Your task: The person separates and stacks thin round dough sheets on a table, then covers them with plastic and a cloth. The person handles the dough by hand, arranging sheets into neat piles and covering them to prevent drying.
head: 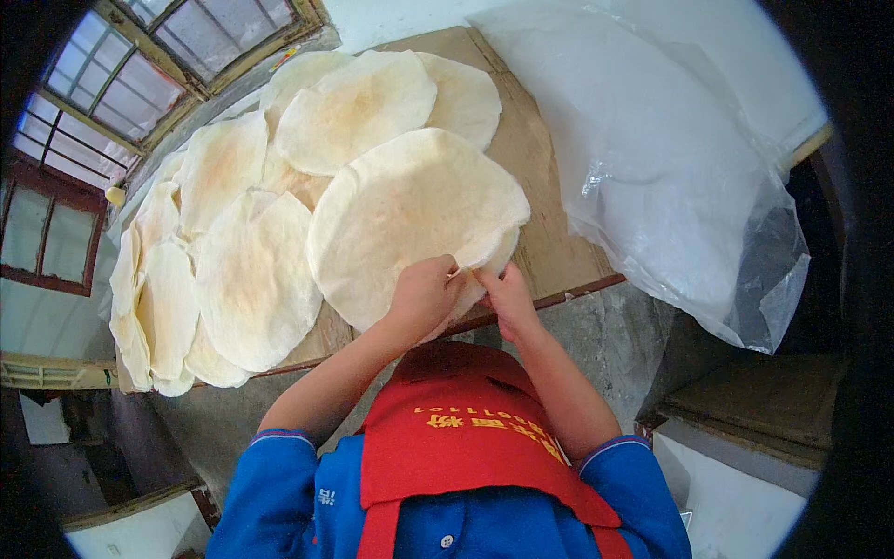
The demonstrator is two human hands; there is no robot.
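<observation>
Before me, at the table's front edge, lies a small stack of large, thin round flatbreads (412,202), pale with a lightly browned middle. My left hand (424,290) rests over its near side, thumb and fingers pinching the rim. Close by on the right, my right hand (512,299) grips the same rim, where it is lifted and slightly folded. The fingertips nearly meet, and how many layers they hold is hidden. More flatbreads overlap just left of the stack, including a broad one (255,286) beside my left forearm.
Several flatbreads (360,112) spread over the back and left of the wooden table (520,147), some hanging past its left end. A large clear plastic sheet or bag (656,154) covers white material on the right. Barred windows (133,70) stand behind at the left.
</observation>
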